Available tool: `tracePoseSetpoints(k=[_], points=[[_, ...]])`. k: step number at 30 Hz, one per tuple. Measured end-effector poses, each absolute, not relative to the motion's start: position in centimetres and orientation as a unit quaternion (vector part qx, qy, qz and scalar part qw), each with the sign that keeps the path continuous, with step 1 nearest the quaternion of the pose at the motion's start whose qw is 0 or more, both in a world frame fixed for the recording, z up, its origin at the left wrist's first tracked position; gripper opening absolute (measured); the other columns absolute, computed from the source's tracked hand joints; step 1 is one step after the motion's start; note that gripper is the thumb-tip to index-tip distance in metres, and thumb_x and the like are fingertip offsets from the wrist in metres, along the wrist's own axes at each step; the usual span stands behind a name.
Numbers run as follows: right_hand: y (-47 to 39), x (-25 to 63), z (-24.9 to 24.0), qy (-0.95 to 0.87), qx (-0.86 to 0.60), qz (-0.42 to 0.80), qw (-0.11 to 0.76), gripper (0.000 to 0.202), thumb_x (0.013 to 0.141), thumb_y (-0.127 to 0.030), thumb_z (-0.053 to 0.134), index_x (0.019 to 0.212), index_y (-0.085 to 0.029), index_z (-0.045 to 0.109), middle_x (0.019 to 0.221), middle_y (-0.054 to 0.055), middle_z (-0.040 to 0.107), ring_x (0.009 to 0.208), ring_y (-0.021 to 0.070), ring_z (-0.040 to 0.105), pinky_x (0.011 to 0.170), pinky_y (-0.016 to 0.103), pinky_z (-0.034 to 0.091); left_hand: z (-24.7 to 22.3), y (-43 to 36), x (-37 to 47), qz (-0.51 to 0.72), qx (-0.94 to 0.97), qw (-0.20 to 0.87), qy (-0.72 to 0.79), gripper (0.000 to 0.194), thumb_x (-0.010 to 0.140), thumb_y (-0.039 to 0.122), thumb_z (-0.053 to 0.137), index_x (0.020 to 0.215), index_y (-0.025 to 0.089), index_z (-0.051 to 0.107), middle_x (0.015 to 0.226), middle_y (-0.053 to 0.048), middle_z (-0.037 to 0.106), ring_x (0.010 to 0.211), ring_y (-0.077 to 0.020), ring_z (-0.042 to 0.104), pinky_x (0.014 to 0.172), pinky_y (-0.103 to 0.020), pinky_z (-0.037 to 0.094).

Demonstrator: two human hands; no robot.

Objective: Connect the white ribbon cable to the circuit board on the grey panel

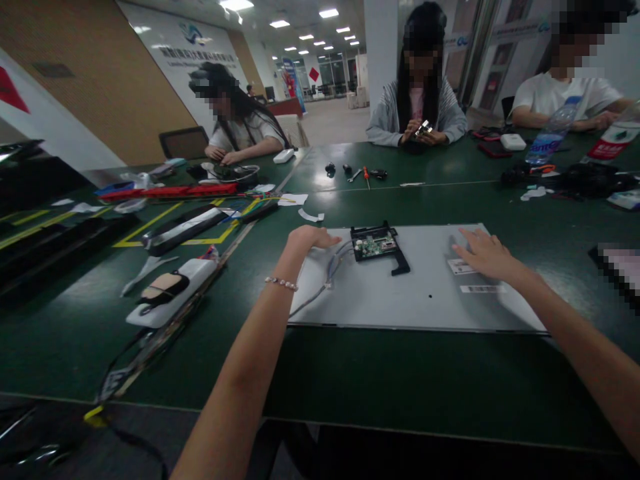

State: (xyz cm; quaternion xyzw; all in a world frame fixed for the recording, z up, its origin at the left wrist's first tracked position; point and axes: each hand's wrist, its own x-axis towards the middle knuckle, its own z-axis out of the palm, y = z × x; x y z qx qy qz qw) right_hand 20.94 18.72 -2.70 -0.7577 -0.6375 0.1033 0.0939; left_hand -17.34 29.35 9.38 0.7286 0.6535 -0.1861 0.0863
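With our right hand spread and our left hand of uncertain grip, we judge the pale panel right of centre stiff but fragile, best held by its edges.

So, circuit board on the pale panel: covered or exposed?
Exposed: green face and components of the circuit board show plainly, with the black frame bordering it.

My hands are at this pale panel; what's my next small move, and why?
Probably ease the cable aside with your left hand, which looks empty: the cable curves from the circuit board to the near left corner of the panel, close to your forearm, where it might snag.
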Motion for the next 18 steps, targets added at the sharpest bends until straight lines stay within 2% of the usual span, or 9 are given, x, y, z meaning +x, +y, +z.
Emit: tracePoseSetpoints(k=[3,7,10,12,14,18], points=[[18.2,21.6,-3.4,-0.614,-0.785,0.067,0.043,0.073,0.092,-0.067,0.020,0.151,-0.027,0.033,0.159,0.017,0.026,0.140,0.0541,0.024,0.104,0.074,0.027,9.1,28.5,-15.3,-0.220,0.712,0.121,0.656,0.083,0.088,0.070,0.040,0.149,0.014,0.042,0.136,-0.020,0.058,0.115,-0.0372,0.060,0.100,-0.046,0.047],[18.1,22.1,-3.1,-0.597,-0.799,0.067,0.024,0.073,0.093,-0.068,0.014,0.152,-0.029,0.031,0.159,0.018,0.025,0.141,0.0520,0.024,0.101,0.076,0.026,8.6,27.8,-13.1,-0.190,0.724,0.057,0.660,0.078,0.091,0.067,0.033,0.147,0.013,0.043,0.142,-0.021,0.052,0.126,-0.0404,0.051,0.103,-0.054,0.041],[18.2,22.0,-2.7,-0.600,-0.797,0.064,0.011,0.072,0.093,-0.066,0.014,0.152,-0.028,0.032,0.158,0.020,0.026,0.140,0.0496,0.027,0.101,0.076,0.027,8.0,28.0,-12.3,-0.103,0.806,0.035,0.581,0.076,0.092,0.065,0.032,0.148,0.013,0.040,0.145,-0.020,0.048,0.131,-0.0354,0.047,0.106,-0.047,0.039],[18.3,21.9,-2.6,-0.602,-0.796,0.058,0.008,0.071,0.094,-0.065,0.014,0.151,-0.027,0.032,0.158,0.020,0.027,0.140,0.0482,0.028,0.101,0.075,0.028,7.5,28.5,-12.1,-0.067,0.860,0.076,0.500,0.079,0.092,0.062,0.033,0.152,0.011,0.031,0.152,-0.019,0.040,0.138,-0.0292,0.041,0.111,-0.037,0.034],[18.2,21.7,-2.6,-0.604,-0.795,0.055,0.009,0.070,0.095,-0.063,0.014,0.151,-0.027,0.032,0.158,0.020,0.026,0.140,0.0472,0.028,0.101,0.075,0.029,7.2,29.0,-12.1,-0.070,0.880,0.120,0.453,0.086,0.089,0.063,0.038,0.154,0.010,0.023,0.157,-0.017,0.032,0.143,-0.0264,0.032,0.115,-0.033,0.029],[18.1,21.7,-2.6,-0.606,-0.793,0.066,0.016,0.072,0.094,-0.065,0.013,0.151,-0.025,0.032,0.160,0.019,0.024,0.142,0.0480,0.025,0.102,0.075,0.026,6.8,29.4,-12.3,-0.105,0.887,0.202,0.401,0.097,0.079,0.067,0.049,0.156,0.015,0.021,0.155,-0.014,0.036,0.140,-0.0279,0.036,0.115,-0.035,0.029]])
